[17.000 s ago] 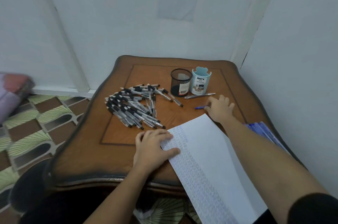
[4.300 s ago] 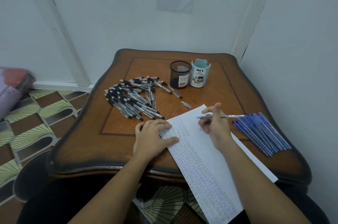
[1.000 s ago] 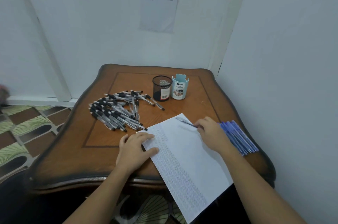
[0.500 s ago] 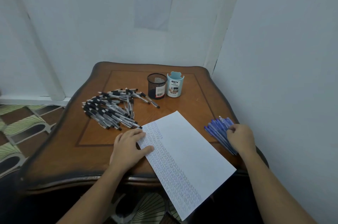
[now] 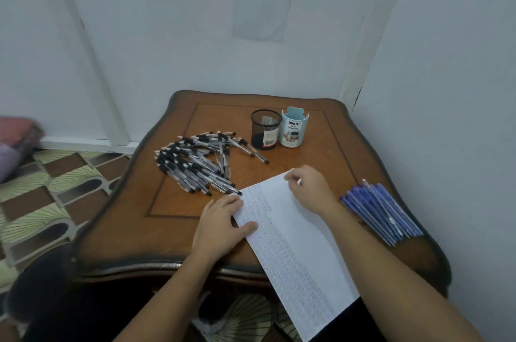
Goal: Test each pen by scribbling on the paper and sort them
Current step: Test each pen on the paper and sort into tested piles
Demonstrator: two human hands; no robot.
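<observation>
A white paper [image 5: 301, 232] lies slanted across the table's front, with rows of scribbles down its left side. My left hand [image 5: 220, 223] rests flat on the paper's left edge, thumb on the sheet. My right hand [image 5: 310, 190] sits at the paper's top corner with curled fingers. Only a thin pale tip of a pen [image 5: 299, 182] shows past its knuckles. A heap of black pens [image 5: 195, 163] lies at the left. A row of blue pens [image 5: 382, 213] lies at the right edge.
A black mesh cup [image 5: 265, 129] and a pale blue organiser cup [image 5: 293, 127] stand side by side at the back of the wooden table [image 5: 321, 151]. White walls close in behind and at the right. Patterned floor lies to the left.
My right hand has come back from the blue pens at the right to the paper's top corner. My left hand stays on the paper's edge.
</observation>
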